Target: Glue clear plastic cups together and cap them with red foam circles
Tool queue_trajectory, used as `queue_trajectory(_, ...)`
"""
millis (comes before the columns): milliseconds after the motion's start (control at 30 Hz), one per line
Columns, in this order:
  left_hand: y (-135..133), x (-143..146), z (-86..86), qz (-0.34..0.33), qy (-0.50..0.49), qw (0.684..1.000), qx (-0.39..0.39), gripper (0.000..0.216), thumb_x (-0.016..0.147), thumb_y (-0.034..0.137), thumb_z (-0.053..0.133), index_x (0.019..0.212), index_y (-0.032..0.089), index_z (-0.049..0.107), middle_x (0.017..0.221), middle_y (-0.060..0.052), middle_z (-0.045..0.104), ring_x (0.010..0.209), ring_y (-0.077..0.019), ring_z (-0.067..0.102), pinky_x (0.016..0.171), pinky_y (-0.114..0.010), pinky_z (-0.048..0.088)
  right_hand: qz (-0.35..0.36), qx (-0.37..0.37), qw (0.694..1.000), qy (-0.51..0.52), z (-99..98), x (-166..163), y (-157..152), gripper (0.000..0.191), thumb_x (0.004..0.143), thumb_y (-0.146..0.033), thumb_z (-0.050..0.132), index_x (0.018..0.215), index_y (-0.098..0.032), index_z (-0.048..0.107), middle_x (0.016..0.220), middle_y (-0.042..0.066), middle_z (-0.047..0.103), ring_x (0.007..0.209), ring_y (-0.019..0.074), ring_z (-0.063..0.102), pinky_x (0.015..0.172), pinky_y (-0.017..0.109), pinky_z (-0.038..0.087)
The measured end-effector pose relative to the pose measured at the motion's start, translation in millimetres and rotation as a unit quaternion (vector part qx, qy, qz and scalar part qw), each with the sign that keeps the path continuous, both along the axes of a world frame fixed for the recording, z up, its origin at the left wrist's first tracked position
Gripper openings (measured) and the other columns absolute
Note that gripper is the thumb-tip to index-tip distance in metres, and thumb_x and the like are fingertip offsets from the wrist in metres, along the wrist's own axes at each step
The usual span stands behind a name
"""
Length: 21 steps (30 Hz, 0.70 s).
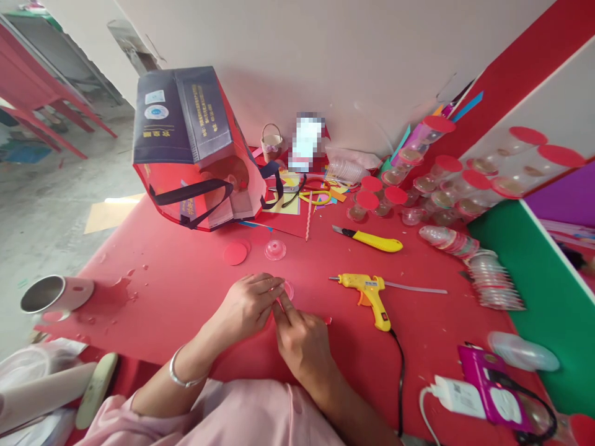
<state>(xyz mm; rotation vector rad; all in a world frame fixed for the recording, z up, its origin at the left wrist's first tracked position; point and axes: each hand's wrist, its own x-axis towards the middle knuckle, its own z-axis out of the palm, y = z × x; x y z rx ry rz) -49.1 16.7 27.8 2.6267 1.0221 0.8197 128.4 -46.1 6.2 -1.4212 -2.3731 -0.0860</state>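
Note:
My left hand (pixel 248 306) and my right hand (pixel 301 344) meet over the red table (pixel 176 291), fingertips pinched together on a small clear plastic lid with a red disc (pixel 288 289). A tiny red piece (pixel 328 320) lies beside my right hand. A loose red paper disc (pixel 235 253) and a clear plastic cup lid (pixel 275 249) lie just beyond my hands. A yellow hot glue gun (pixel 369 292) rests to the right, its cord trailing toward me.
A yellow utility knife (pixel 372 240), scissors (pixel 297 189) and coloured paper lie farther back by a dark blue and red bag (pixel 186 142). Several red-lidded clear cups (pixel 446 179) and stacked lids (pixel 493 282) crowd the right. A steel cup (pixel 53 294) lies at the left edge.

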Motion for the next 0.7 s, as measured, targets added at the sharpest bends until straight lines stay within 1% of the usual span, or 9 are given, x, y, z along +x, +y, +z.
queue_trajectory(267,-0.3,-0.9,-1.4,0.001,-0.006,1.000,-0.007,0.044,0.086,0.001,0.048,0.118,0.016,0.073,0.118,-0.013,0.077,0.102,-0.0258,0.073,0.085,-0.043,0.065,0.003,-0.007,1.000,0.004,-0.6,1.2,0.0,0.038,0.089,-0.005,0.055,0.120,-0.015,0.075,0.130,0.016,0.073,0.057,0.0138,0.067,0.050,0.028,0.048)
queue_trajectory(500,-0.6,-2.7,-3.6,-0.004,0.006,1.000,-0.014,0.047,0.086,0.002,0.048,0.123,0.017,0.071,0.121,-0.014,0.076,0.106,-0.0265,0.072,0.086,-0.043,0.065,0.003,-0.003,1.000,0.003,0.0,0.9,0.5,0.035,0.093,-0.007,0.053,0.119,-0.016,0.075,0.129,0.017,0.074,0.056,0.0124,0.066,0.050,0.027,0.047)
queue_trajectory(700,-0.1,-2.6,-4.0,-0.007,-0.003,1.000,-0.017,0.047,0.084,0.000,0.049,0.122,0.016,0.071,0.121,-0.013,0.076,0.105,-0.0268,0.072,0.086,-0.044,0.065,0.001,0.002,1.000,0.002,1.2,0.4,0.4,0.037,0.091,-0.006,0.052,0.118,-0.016,0.076,0.129,0.016,0.074,0.055,0.0130,0.066,0.049,0.027,0.047)
